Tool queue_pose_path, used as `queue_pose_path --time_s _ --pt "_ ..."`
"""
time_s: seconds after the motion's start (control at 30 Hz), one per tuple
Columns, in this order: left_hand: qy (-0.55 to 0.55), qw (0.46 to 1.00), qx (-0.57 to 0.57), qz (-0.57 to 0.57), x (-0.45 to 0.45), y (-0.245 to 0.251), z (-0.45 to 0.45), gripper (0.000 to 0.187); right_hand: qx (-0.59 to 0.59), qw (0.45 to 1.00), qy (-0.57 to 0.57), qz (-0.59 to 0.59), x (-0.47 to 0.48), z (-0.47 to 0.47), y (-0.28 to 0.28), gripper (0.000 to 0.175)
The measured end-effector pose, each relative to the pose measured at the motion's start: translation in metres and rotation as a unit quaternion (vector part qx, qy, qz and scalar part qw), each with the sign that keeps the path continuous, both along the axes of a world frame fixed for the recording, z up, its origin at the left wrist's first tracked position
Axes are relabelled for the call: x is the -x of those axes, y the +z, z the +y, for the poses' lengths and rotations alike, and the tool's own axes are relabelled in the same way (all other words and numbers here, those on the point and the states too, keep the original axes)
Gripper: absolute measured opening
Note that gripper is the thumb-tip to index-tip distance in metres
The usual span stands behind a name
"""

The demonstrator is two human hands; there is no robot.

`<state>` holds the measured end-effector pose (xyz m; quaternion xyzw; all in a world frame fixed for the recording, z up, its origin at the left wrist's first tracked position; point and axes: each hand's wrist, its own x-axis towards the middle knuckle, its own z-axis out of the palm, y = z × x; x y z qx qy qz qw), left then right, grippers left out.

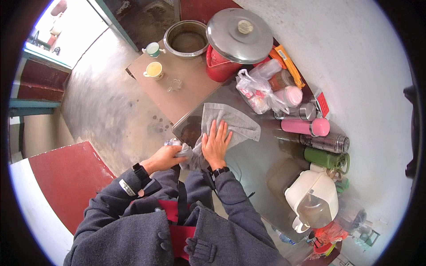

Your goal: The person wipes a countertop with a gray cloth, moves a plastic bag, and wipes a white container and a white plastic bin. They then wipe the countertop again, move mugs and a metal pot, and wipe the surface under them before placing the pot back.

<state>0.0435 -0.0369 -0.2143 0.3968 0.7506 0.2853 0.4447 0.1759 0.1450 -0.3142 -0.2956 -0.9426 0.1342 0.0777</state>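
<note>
A grey cloth lies spread on the dark, shiny tabletop, its near end bunched up by the table edge. My right hand rests flat on the cloth with the fingers a little apart. At the near corner, my left hand grips the bunched end of the cloth. Just beyond its fingers shows a small clear glass-like object, partly hidden; whether the hand also holds it, I cannot tell.
A brown board bears a yellow cup, a green-and-white cup, a clear glass dish and a metal pot. A metal lid tops a red bucket. Bottles, including a pink flask, and a cream container line the wall.
</note>
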Motion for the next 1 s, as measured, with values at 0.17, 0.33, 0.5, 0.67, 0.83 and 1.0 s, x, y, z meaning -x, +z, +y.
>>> queue_pose_path --time_s 0.17,0.33,0.5,0.67,0.83,1.0 --pt "0.107 0.992 -0.022 -0.058 0.008 -0.007 -0.011 0.032 -0.026 0.997 0.065 0.031 0.055 0.026 -0.001 0.067" --pt "0.165 0.982 -0.046 -0.080 0.007 -0.003 -0.012 0.030 -0.023 0.999 0.026 0.036 0.096 0.043 -0.005 0.071" --pt "0.204 0.978 -0.022 -0.044 -0.001 -0.004 -0.021 0.031 -0.014 0.997 0.071 0.028 0.094 0.017 -0.005 0.072" --pt "0.109 0.994 0.025 0.007 -0.014 -0.003 -0.037 0.033 0.044 0.975 0.213 0.040 0.075 -0.038 -0.001 0.061" --pt "0.000 0.996 0.077 0.033 -0.026 0.001 -0.040 0.033 0.047 0.956 0.289 0.010 0.025 -0.043 0.005 0.052" --pt "-0.088 0.994 0.057 0.022 -0.043 0.003 -0.018 0.037 0.070 0.966 0.249 0.008 -0.091 -0.031 0.016 0.059"
